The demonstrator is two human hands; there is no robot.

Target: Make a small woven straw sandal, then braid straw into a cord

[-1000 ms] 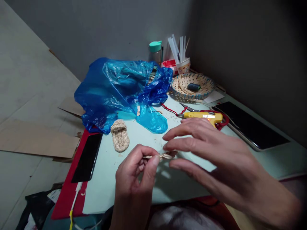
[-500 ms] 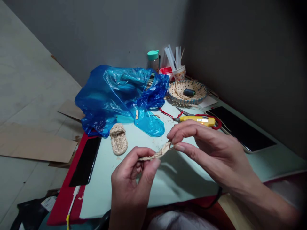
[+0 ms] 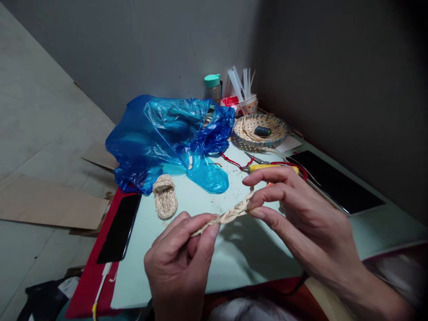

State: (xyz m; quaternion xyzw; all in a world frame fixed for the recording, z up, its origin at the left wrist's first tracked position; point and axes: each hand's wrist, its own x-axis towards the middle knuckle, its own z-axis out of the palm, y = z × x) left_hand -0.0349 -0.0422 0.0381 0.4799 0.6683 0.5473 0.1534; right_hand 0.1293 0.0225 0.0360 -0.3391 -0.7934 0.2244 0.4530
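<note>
A short braided straw strip (image 3: 230, 215) stretches between both my hands above the pale green table (image 3: 240, 249). My left hand (image 3: 179, 263) pinches its near end between thumb and fingers. My right hand (image 3: 294, 214) pinches the far end with thumb and forefinger, the other fingers curled. A small woven straw sandal (image 3: 165, 196) lies on the table to the left, beyond my left hand.
A crumpled blue plastic bag (image 3: 167, 133) fills the back left. A woven basket (image 3: 261, 129), a cup of white sticks (image 3: 246, 98), a green-capped jar (image 3: 212, 87), scissors and a yellow glue gun (image 3: 270, 167) sit behind. A black phone (image 3: 118, 227) lies left, a dark tablet (image 3: 334, 180) right.
My hands have drawn apart, so the braided strip now shows longer and pulled straight between them. My right hand's fingers have curled into a pinch. The view has shifted slightly.
</note>
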